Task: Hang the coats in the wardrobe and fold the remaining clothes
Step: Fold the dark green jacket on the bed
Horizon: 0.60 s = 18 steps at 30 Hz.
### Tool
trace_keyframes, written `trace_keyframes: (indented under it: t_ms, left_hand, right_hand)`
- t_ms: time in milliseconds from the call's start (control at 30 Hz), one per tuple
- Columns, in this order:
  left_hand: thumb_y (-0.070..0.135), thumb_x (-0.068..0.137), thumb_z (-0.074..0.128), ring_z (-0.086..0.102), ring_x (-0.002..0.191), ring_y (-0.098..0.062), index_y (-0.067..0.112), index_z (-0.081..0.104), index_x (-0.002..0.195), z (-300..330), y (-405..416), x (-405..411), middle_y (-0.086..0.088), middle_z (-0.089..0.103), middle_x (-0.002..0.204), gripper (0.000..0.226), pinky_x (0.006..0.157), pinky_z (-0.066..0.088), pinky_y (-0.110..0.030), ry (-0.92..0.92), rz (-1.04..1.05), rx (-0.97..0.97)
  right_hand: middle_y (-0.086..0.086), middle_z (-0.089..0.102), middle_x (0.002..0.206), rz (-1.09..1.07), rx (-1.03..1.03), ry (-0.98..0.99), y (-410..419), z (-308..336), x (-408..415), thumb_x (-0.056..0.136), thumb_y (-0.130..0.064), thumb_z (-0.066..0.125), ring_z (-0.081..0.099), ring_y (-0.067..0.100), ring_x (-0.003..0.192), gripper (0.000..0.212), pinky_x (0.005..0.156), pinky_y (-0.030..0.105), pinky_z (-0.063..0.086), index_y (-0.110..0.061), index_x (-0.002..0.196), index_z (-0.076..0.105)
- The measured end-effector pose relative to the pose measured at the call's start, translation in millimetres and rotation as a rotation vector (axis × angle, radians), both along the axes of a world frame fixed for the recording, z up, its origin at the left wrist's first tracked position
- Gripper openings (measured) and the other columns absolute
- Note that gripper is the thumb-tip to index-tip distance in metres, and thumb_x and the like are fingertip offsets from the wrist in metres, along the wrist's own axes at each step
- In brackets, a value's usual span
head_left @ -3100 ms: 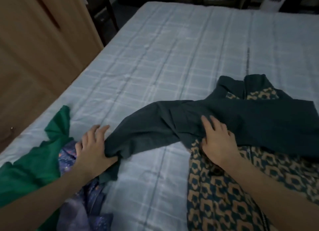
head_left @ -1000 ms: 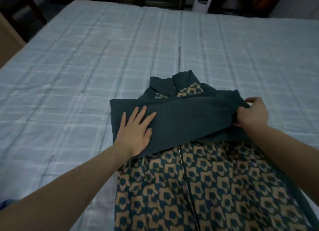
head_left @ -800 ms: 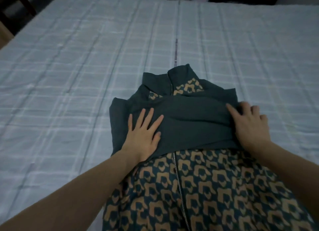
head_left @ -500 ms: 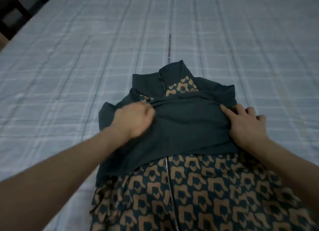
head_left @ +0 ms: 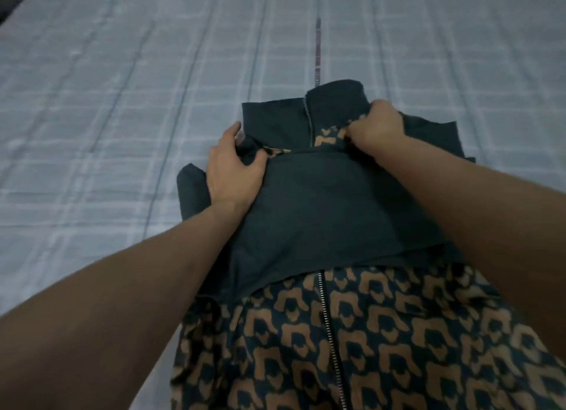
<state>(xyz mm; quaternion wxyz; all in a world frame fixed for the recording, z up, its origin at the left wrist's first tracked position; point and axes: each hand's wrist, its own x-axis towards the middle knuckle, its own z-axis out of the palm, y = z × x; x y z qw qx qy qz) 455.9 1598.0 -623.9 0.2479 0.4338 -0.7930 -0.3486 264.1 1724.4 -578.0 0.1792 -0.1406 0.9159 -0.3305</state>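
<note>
A dark teal zip jacket [head_left: 318,213] with a tan-and-teal patterned body lies flat on the bed, collar pointing away from me. Both plain dark sleeves are folded across its chest. My left hand [head_left: 232,169] grips the jacket's left shoulder just below the collar, fingers curled into the fabric. My right hand [head_left: 375,126] is closed on the right shoulder beside the collar and zip. The patterned lower part [head_left: 352,342] with its metal zip runs toward me, partly hidden under my forearms.
The bed [head_left: 122,109] is covered by a pale blue checked sheet that stretches left, right and beyond the jacket. A dark strip of floor or furniture [head_left: 9,2] shows at the top left corner.
My hands moved from the folded sleeves up to the shoulders by the collar, and both now grip the fabric. The view came closer to the jacket.
</note>
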Motion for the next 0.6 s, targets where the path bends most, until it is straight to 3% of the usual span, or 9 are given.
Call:
trace_keyframes:
  t_ms: [100,133,233,300,367,433,467,533,600]
  left_hand:
    - [0.043,0.078,0.061,0.057,0.109,-0.017,0.033,0.055,0.129,5.0,-0.6,0.4,0.004,0.065,0.113,0.052,0.096,0.048,-0.038,0.021,0.008,0.063]
    - [0.040,0.076,0.060,0.058,0.105,-0.018,0.031,0.061,0.121,9.3,-2.3,1.7,0.004,0.066,0.107,0.045,0.094,0.049,-0.040,0.040,-0.012,0.068]
    - [0.020,0.076,0.061,0.052,0.100,-0.018,0.031,0.063,0.098,27.0,3.5,9.0,0.005,0.058,0.101,0.025,0.094,0.044,-0.044,0.161,-0.051,-0.001]
    - [0.016,0.077,0.062,0.042,0.103,-0.013,0.036,0.060,0.089,43.0,14.5,23.6,0.010,0.049,0.107,0.024,0.096,0.029,-0.034,0.112,-0.120,-0.205]
    - [0.027,0.079,0.059,0.040,0.108,-0.014,0.036,0.065,0.090,55.4,20.7,46.1,0.014,0.051,0.112,0.016,0.091,0.018,-0.032,-0.030,-0.337,-0.513]
    - [0.036,0.085,0.046,0.045,0.106,-0.017,0.034,0.070,0.093,55.6,18.0,63.8,0.015,0.059,0.105,0.026,0.091,0.018,-0.037,-0.216,-0.645,-0.723]
    - [0.037,0.089,0.039,0.048,0.101,-0.016,0.032,0.071,0.095,57.2,15.1,67.2,0.015,0.062,0.098,0.033,0.091,0.020,-0.038,-0.307,-0.793,-0.728]
    - [0.034,0.097,0.032,0.055,0.090,-0.013,0.030,0.065,0.104,63.3,11.2,65.0,0.015,0.065,0.090,0.034,0.089,0.034,-0.034,-0.405,-0.968,-0.546]
    - [0.023,0.099,0.042,0.061,0.079,-0.009,0.027,0.053,0.113,72.9,5.1,54.3,0.011,0.066,0.090,0.019,0.079,0.049,-0.031,-0.372,-0.906,-0.223]
  right_hand:
    - [0.005,0.062,0.076,-0.087,-0.261,-0.109,7.6,13.8,1.4,0.080,-0.002,0.063,0.054,0.008,0.047,0.016,0.041,0.020,0.041,-0.006,0.096,0.063]
    - [0.001,0.060,0.070,-0.050,-0.353,-0.093,15.2,22.3,6.4,0.079,0.002,0.064,0.050,0.004,0.043,0.019,0.040,0.017,0.040,-0.009,0.094,0.063]
    - [-0.001,0.058,0.075,0.229,-0.395,0.140,55.1,45.7,21.6,0.072,-0.001,0.068,0.050,0.001,0.058,0.021,0.059,0.022,0.046,-0.011,0.089,0.062]
    - [0.000,0.054,0.097,0.425,-0.254,0.261,84.4,52.4,27.4,0.070,-0.009,0.058,0.049,0.000,0.081,0.023,0.079,0.015,0.040,-0.017,0.090,0.064]
    - [-0.007,0.051,0.114,0.548,-0.100,0.176,108.2,51.3,29.4,0.074,-0.004,0.047,0.048,0.000,0.095,0.036,0.086,0.010,0.035,-0.027,0.092,0.067]
    - [-0.016,0.056,0.116,0.571,-0.042,-0.028,122.1,51.1,31.0,0.082,0.007,0.041,0.052,0.005,0.098,0.049,0.086,0.019,0.040,-0.030,0.096,0.069]
    - [-0.018,0.059,0.113,0.559,-0.012,-0.077,123.7,49.8,28.0,0.086,0.006,0.039,0.054,0.008,0.100,0.049,0.088,0.025,0.042,-0.028,0.098,0.071]
    - [-0.011,0.063,0.103,0.594,0.145,0.002,115.4,52.2,22.1,0.096,-0.011,0.038,0.056,0.009,0.093,0.036,0.086,0.032,0.044,-0.030,0.098,0.068]
    - [0.005,0.063,0.096,0.646,0.365,0.183,98.7,56.3,14.9,0.098,-0.027,0.040,0.057,0.021,0.084,0.013,0.078,0.040,0.046,-0.025,0.104,0.051]
